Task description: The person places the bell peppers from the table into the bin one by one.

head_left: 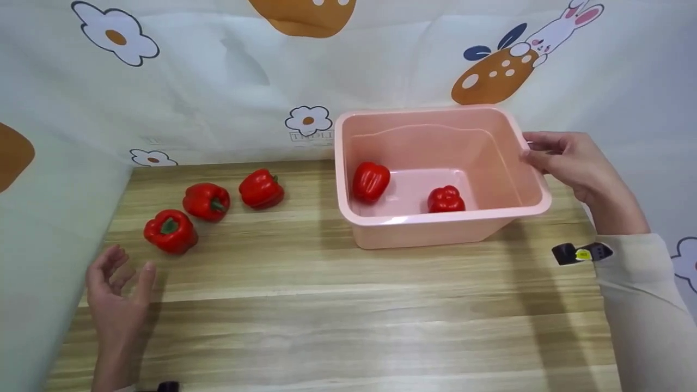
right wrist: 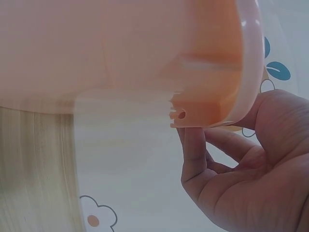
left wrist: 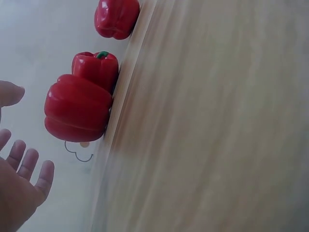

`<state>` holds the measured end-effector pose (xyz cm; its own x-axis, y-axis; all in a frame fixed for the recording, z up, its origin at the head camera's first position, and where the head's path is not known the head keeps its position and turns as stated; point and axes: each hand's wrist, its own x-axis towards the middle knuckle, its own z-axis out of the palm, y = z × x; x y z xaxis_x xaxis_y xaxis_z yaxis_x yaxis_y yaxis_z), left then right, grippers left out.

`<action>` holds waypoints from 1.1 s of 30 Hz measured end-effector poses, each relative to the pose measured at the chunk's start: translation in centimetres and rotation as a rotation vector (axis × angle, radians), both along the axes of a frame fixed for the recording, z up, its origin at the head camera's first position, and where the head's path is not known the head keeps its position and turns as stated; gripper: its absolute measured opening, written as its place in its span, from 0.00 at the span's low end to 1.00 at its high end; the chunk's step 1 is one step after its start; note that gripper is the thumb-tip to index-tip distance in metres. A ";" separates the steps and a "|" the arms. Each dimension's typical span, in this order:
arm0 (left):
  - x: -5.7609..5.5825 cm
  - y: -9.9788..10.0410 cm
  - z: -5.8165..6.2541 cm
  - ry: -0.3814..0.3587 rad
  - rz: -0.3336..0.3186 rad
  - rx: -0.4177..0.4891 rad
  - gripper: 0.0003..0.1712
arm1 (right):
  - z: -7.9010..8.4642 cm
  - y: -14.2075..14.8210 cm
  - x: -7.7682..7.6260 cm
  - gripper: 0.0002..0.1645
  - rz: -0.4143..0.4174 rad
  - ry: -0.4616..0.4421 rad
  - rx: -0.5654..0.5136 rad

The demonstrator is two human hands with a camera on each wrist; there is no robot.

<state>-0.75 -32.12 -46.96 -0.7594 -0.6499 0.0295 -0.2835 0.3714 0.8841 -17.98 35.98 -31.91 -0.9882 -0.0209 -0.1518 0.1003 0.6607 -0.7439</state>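
Note:
My right hand (head_left: 569, 163) grips the right rim of a pink plastic bin (head_left: 425, 231); in the right wrist view its fingers curl under the bin's rim (right wrist: 252, 63). Inside the bin lie two red bell peppers, one at the left wall (head_left: 371, 182) and one near the front wall (head_left: 446, 200), partly hidden by the rim. My left hand (head_left: 117, 296) is in the air at the left, fingers loosely bent, holding nothing. Just beyond it stands a red bell pepper (head_left: 170, 232) with its green stem up. Two more peppers, one middle (head_left: 207, 202) and one farther right (head_left: 261, 189), lie behind it.
The wood-grain table (head_left: 326, 305) ends at a pale printed sheet (head_left: 218, 87) that rises behind and at both sides. The bin stands close to the back sheet. A dark wrist device (head_left: 581, 253) sits by the right sleeve (head_left: 637, 294).

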 end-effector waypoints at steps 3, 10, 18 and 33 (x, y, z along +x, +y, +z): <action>-0.3 -0.3 -0.1 -0.003 -0.011 0.033 0.40 | 0.0 0.0 -0.1 0.36 0.000 0.001 0.008; -1.0 -0.7 -0.4 -0.034 -0.078 0.114 0.50 | 0.0 0.0 -0.3 0.34 0.012 0.011 -0.023; -2.4 -1.1 -1.0 -0.094 -0.137 0.135 0.59 | 0.2 -0.1 0.1 0.35 -0.001 0.000 -0.016; -4.5 -1.4 -1.5 -0.084 -0.163 0.172 0.61 | 0.0 -0.2 0.0 0.35 0.001 0.002 -0.001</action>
<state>-5.24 -33.54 -48.46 -0.8499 -0.5085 -0.1382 -0.3068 0.2642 0.9144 -17.93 35.83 -31.88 -0.9885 -0.0216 -0.1493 0.0981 0.6600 -0.7449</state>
